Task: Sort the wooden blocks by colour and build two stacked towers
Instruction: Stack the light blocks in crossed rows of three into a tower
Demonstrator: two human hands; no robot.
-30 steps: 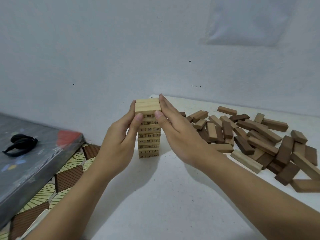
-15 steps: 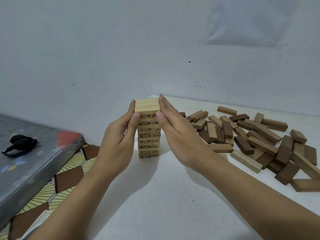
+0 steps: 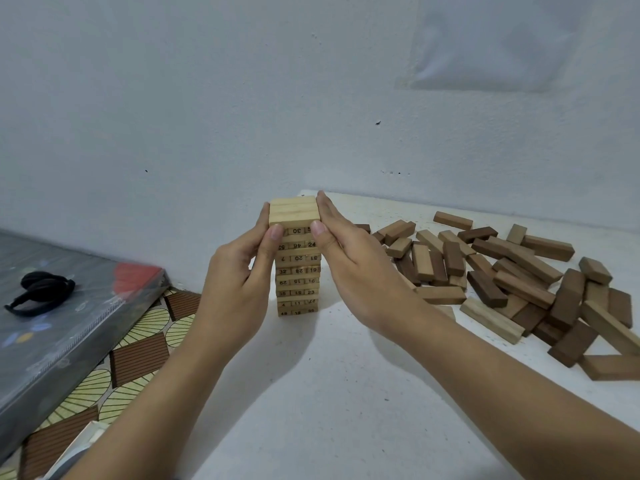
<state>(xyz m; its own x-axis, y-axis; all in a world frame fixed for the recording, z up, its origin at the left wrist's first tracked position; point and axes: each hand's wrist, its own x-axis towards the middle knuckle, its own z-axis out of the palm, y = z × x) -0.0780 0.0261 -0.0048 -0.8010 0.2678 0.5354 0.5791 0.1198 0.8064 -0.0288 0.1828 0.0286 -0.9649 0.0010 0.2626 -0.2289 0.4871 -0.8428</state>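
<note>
Both hands, left hand (image 3: 239, 289) and right hand (image 3: 356, 271), have closed tighter on the pale tower (image 3: 298, 268), fingers pressed flat to square its top layer, while the brown blocks (image 3: 512, 282) lie unsorted right of the fingers.

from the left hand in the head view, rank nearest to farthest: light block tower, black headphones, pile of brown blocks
1. light block tower: touching the left hand, at its fingertips.
2. black headphones: far left, on the grey board.
3. pile of brown blocks: right, beyond the right hand.
</note>
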